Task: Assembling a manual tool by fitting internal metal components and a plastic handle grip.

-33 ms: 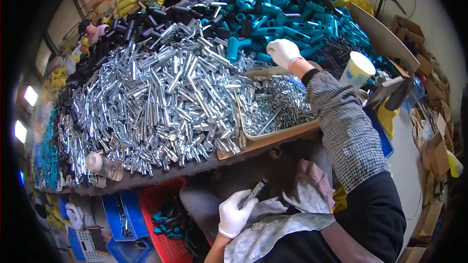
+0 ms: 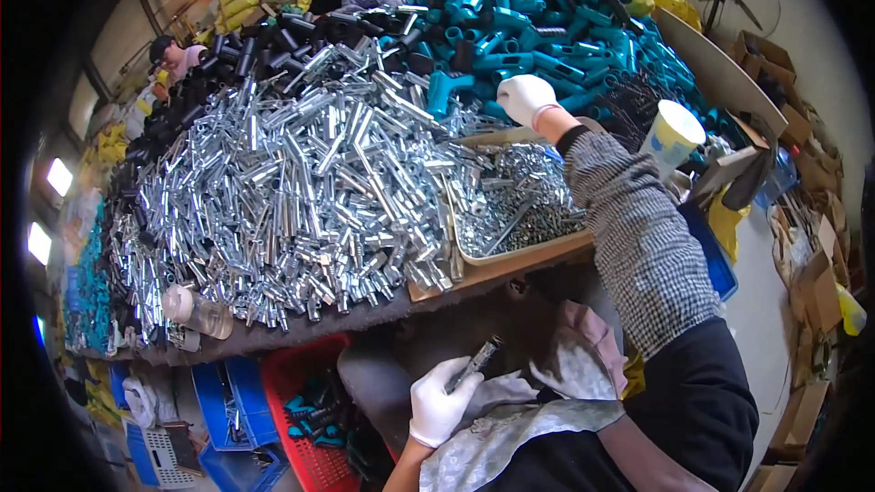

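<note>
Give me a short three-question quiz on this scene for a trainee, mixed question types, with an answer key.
1. What is held in the person's left hand?
2. True or false: the right hand wears a black glove.
3. What colour is the perforated basket that holds teal and black parts below the table edge?
A) Blue
B) Red
C) White

Key:
1. A metal cylinder, its far end dark.
2. False: the glove is white.
3. B.
</note>
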The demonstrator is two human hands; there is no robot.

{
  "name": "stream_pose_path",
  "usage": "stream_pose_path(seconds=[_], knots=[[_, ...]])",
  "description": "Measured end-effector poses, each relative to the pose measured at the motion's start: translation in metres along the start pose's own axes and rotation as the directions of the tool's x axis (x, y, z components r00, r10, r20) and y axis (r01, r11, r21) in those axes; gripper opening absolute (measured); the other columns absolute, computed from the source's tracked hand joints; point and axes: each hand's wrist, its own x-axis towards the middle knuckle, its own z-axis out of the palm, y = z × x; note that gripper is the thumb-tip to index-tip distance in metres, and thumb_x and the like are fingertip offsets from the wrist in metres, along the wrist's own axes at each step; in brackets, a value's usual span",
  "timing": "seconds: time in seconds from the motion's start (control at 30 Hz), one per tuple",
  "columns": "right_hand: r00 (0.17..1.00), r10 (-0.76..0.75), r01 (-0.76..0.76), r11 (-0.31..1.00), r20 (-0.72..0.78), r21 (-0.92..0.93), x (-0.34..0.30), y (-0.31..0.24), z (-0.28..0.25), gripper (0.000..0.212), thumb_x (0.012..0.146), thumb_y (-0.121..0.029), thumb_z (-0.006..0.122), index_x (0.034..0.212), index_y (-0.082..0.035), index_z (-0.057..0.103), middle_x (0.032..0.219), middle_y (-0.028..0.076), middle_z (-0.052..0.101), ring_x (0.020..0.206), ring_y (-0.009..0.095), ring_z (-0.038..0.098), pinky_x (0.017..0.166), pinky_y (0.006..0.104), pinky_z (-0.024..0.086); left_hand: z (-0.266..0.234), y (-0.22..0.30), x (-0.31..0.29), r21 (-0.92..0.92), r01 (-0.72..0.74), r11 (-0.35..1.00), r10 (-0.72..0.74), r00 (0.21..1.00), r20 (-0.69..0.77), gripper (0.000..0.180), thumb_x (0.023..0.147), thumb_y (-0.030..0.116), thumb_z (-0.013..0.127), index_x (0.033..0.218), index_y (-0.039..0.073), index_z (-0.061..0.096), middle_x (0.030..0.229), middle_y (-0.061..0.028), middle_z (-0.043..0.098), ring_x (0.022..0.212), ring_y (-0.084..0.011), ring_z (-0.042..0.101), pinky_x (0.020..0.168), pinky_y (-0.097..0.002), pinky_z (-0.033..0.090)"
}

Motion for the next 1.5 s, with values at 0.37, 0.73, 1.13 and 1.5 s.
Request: stream_pose_path(seconds=[0.37,0.73,1.13,1.5], knots=[[0.988,0.052,-0.027,0.985,0.145,-0.173,0.016,-0.012,-0.019,0.028,0.075,-0.024,0.064,0.096,-0.008,0.074,0.099,0.019,0.072,0.093,0.036,0.070,0.080,0.0443,0.056,-0.010,0.007,0.009,0.083,-0.068,0.994,0.071,0.997,-0.025,0.025,0.078,0.007,0.079,0.099,-0.004,0.071,0.087,-0.0190,0.071,0.074,-0.0270,0.071,0.070,-0.0333,0.055],[0.956,0.071,0.202,0.543,-0.284,0.815,-0.090,-0.003,-0.015,0.036,0.090,-0.006,0.063,0.126,0.000,0.057,0.114,0.014,0.067,0.101,0.025,0.068,0.089,0.0337,0.051,0.003,0.020,0.000,0.045,-0.130,0.991,0.128,0.991,0.040,0.027,0.081,0.010,0.077,0.102,-0.004,0.070,0.090,-0.0200,0.071,0.079,-0.0304,0.072,0.072,-0.0342,0.055],[0.983,0.111,0.087,0.409,-0.144,0.908,-0.152,-0.048,-0.130,0.034,0.090,-0.018,0.067,0.119,0.000,0.067,0.107,0.005,0.068,0.091,0.011,0.065,0.082,0.0230,0.053,-0.008,0.022,-0.012,0.058,-0.065,0.996,0.067,0.997,-0.041,0.028,0.079,0.006,0.078,0.103,-0.005,0.070,0.091,-0.0188,0.072,0.078,-0.0258,0.072,0.072,-0.0326,0.055],[0.994,-0.065,0.103,0.804,-0.085,0.585,-0.207,-0.052,-0.081,0.053,0.078,-0.014,0.077,0.126,-0.002,0.059,0.100,0.012,0.065,0.086,0.020,0.060,0.082,0.0330,0.050,-0.002,0.026,-0.008,0.020,-0.051,0.999,0.051,0.998,-0.022,0.028,0.079,0.007,0.078,0.103,-0.004,0.071,0.092,-0.0195,0.072,0.079,-0.0280,0.072,0.073,-0.0332,0.055]])
